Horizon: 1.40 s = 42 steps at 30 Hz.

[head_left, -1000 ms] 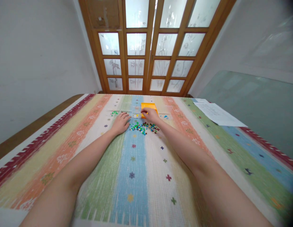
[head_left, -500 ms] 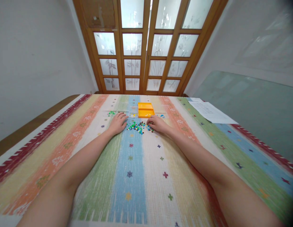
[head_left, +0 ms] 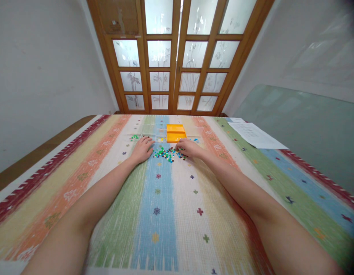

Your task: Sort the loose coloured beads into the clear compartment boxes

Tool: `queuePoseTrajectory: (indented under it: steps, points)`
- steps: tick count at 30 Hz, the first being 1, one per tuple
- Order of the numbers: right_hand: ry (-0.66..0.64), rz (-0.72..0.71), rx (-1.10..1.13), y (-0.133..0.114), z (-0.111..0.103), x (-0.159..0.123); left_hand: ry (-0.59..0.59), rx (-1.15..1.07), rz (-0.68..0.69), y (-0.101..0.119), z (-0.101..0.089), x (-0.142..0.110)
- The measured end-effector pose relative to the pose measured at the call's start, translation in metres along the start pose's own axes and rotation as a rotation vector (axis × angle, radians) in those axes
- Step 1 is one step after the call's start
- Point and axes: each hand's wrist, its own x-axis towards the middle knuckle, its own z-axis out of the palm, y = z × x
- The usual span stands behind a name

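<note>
A loose pile of tiny coloured pieces [head_left: 167, 153], green, blue, white and dark red, lies on the striped tablecloth between my hands. My left hand [head_left: 142, 149] rests on the cloth at the left of the pile, fingers stretched out and holding nothing that shows. At the pile's right edge, my right hand [head_left: 189, 148] has its fingers bent down and drawn together among the pieces; whether a piece is between the fingertips is too small to tell. Just beyond the hands stands an opened orange box [head_left: 177, 135]. Green pieces [head_left: 134, 137] are in a clear tray behind my left hand.
Yellow pieces [head_left: 161, 139] lie in a clear compartment left of the orange box, and blue pieces [head_left: 196, 140] lie to its right. Paper sheets [head_left: 254, 135] rest at the table's right side. Wooden glazed doors [head_left: 177, 68] stand beyond the far edge.
My right hand has shifted slightly left over the edge of the pile, its fingers more gathered. My left hand stays where it was.
</note>
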Motion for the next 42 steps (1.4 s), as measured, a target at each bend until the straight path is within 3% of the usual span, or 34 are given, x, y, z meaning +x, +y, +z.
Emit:
queuePoseTrajectory:
  steps: [5,10,18,25,35,42]
  points:
    - [-0.009,0.016,0.014,0.000,0.001,0.002,0.008,0.007,0.005,0.000,0.000,0.000]
    - [0.080,0.077,0.107,-0.004,-0.001,0.012,0.004,0.004,0.003,0.000,0.000,0.000]
    - [0.351,0.173,0.253,-0.023,0.014,0.065,0.003,-0.011,-0.004,0.000,-0.002,-0.001]
    - [0.372,0.216,0.152,-0.021,0.025,0.095,0.001,0.006,-0.001,-0.001,-0.001,-0.001]
    - [0.314,0.219,0.109,0.004,0.014,0.057,0.002,0.001,-0.003,0.000,-0.001,-0.001]
    - [0.252,0.120,0.088,0.012,0.008,0.023,0.004,-0.012,0.003,-0.001,-0.002,-0.001]
